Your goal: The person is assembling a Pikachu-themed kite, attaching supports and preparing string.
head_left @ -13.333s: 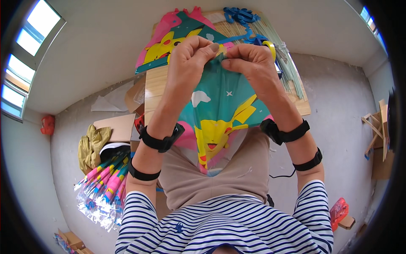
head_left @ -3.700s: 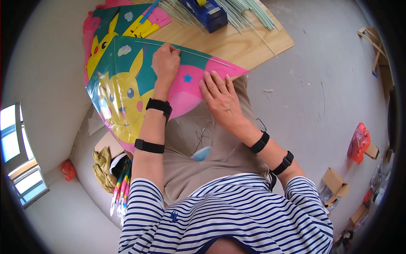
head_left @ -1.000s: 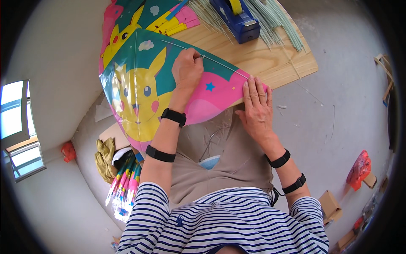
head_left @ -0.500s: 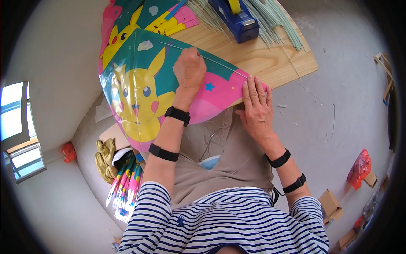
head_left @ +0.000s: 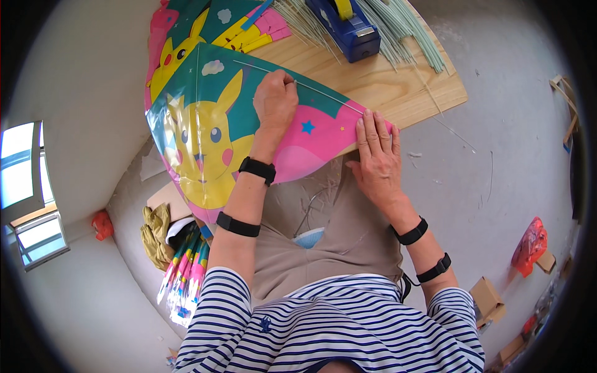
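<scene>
A kite sail (head_left: 292, 149) in pink and teal, printed with a yellow cartoon figure, lies over the near part of the wooden table. Along its upper right edge runs a thin pale rod (head_left: 329, 97). My left hand (head_left: 275, 102) is closed, its curled fingers on the rod near the middle; whether it pinches the rod or presses it down is hidden under the knuckles. Flat on the sail's pink right corner rests my right hand (head_left: 378, 152), fingers stretched over the rod's right end.
Beyond the sail stands a blue tape dispenser (head_left: 354, 34) beside a bundle of pale green rods (head_left: 407, 37). More printed sails (head_left: 180, 46) lie at the far left of the wooden table (head_left: 435, 99). Rolled colourful packs (head_left: 186, 273) and a gold cloth (head_left: 157, 236) sit low at left.
My left hand has shifted very slightly to the left along the rod. My right hand and the sail stay where they were.
</scene>
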Available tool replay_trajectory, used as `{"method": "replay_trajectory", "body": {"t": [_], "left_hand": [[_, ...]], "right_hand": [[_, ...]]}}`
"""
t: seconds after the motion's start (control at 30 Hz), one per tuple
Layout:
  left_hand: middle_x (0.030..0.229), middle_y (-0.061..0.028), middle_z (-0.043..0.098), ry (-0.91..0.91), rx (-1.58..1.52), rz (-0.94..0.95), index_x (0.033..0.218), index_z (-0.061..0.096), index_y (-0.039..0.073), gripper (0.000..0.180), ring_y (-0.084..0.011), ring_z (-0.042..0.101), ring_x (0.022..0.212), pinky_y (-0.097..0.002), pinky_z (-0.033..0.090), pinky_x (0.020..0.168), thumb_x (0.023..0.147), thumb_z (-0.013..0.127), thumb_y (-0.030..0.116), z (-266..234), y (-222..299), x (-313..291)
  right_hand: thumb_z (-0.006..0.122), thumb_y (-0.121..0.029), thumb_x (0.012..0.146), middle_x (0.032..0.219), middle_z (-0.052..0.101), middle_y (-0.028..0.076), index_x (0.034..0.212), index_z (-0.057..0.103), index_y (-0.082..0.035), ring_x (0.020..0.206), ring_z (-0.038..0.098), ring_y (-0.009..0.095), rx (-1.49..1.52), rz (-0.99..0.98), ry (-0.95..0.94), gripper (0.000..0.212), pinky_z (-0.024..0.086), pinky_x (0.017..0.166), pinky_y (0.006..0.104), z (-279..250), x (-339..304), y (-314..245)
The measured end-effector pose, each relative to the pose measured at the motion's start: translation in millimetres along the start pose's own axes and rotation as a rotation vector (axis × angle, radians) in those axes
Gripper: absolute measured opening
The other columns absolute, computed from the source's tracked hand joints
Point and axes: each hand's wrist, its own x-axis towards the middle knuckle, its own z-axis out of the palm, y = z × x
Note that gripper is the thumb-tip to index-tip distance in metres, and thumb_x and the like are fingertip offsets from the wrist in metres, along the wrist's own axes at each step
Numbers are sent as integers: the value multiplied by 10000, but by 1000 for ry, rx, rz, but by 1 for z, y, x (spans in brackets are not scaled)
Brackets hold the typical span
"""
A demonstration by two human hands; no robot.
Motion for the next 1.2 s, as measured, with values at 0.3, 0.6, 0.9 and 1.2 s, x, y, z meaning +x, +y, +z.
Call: {"method": "replay_trajectory", "body": {"t": [0.3,0.6,0.9,1.2], "left_hand": [[871,-134,667,4,-17,34,813,657,64,69,-355,644,840,-451,505,715,827,636,129,-1,2,0],[872,-133,671,1,-20,20,807,658,67,67,-352,647,841,-449,505,716,823,653,131,-1,4,-1],[887,-132,677,-13,-8,9,818,667,65,77,-350,651,855,-443,509,727,824,666,142,-2,5,0],[876,-133,679,-4,-30,13,822,676,75,82,-345,653,837,-433,512,718,814,680,156,0,0,0]], "right_hand": [[769,-192,713,1572,312,175,1451,409,22,1481,254,318,-5,1,-11,849,136,1203,521,-1,0,0],[760,-192,719,1575,306,179,1452,405,24,1485,244,321,1,-5,-7,843,132,1204,525,0,0,0],[759,-188,722,1567,320,179,1445,417,24,1478,261,323,-3,-6,-9,827,140,1201,530,0,0,0],[758,-69,697,1518,378,211,1421,446,15,1418,342,373,269,3,97,793,261,1163,484,-17,1,5]]}}
